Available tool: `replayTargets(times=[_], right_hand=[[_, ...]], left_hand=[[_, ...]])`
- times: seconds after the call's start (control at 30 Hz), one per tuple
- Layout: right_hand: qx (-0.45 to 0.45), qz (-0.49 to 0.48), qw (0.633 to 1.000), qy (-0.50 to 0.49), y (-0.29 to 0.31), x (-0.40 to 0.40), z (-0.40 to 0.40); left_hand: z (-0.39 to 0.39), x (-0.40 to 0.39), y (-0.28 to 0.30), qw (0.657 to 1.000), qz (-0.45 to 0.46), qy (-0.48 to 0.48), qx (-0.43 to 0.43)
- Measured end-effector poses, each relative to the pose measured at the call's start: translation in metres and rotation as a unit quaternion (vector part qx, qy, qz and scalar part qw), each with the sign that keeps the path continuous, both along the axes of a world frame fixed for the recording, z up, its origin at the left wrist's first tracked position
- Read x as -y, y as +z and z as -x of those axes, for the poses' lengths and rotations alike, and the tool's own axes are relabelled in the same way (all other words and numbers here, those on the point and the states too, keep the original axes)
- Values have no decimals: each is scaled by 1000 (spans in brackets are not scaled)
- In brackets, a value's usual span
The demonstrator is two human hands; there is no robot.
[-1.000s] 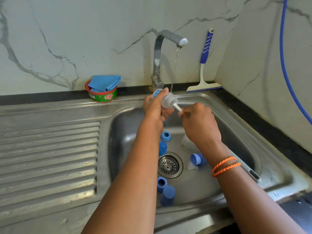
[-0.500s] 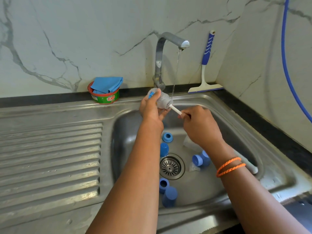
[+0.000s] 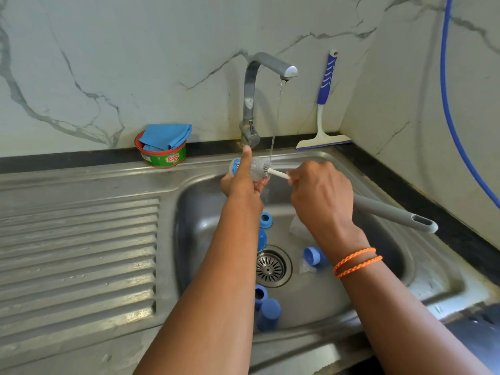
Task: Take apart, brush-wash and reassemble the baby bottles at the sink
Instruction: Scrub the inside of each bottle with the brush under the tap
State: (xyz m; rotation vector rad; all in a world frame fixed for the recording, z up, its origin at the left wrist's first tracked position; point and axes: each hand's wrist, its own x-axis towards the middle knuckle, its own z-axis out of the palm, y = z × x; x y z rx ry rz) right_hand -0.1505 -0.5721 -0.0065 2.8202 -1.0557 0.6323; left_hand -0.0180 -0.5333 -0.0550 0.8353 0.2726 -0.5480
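My left hand (image 3: 242,182) grips a small clear baby bottle (image 3: 255,169) sideways under the tap, its mouth turned right. My right hand (image 3: 320,198) holds a bottle brush (image 3: 278,174) by its white stem; the bristle head sits in the bottle's mouth and the grey handle (image 3: 392,212) sticks out to the right. A thin stream of water (image 3: 276,120) runs from the tap (image 3: 253,104) onto the bottle. Several blue bottle caps and rings (image 3: 266,220) (image 3: 311,255) (image 3: 267,313) and a clear teat (image 3: 307,267) lie in the sink basin.
The steel sink (image 3: 405,266) has a drain (image 3: 270,266) in the middle and a ribbed draining board (image 3: 78,255) to the left. A green tub of dish soap (image 3: 162,155) with a blue cloth (image 3: 166,135) stands behind. A squeegee (image 3: 323,109) leans in the corner; a blue hose (image 3: 449,104) hangs at right.
Both hands have shifted the bottle and brush slightly left and back, nearer the tap's base. The brush's grey handle now shows farther out to the right.
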Motion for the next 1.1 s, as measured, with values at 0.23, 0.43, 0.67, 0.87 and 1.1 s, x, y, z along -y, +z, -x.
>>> replayTargets(times=[0.23,0.43,0.67,0.87,1.1], right_hand=[[28,-40,999,-11,-2,25,5],[37,45,997,-49,-4,35,10],[84,54,993,-55,-2,34,10],[92,57,993,-48,-2,32,9],[84,31,994,-65,-3,32,12]], left_hand=[[0,1,-4,998,21,-28,-58],[1,4,-4,993,70,-43,-83],[6,5,0,986,128,-57,-90],[6,3,1,986,119,-62,-94],[6,2,1,991,95,-72,-65]])
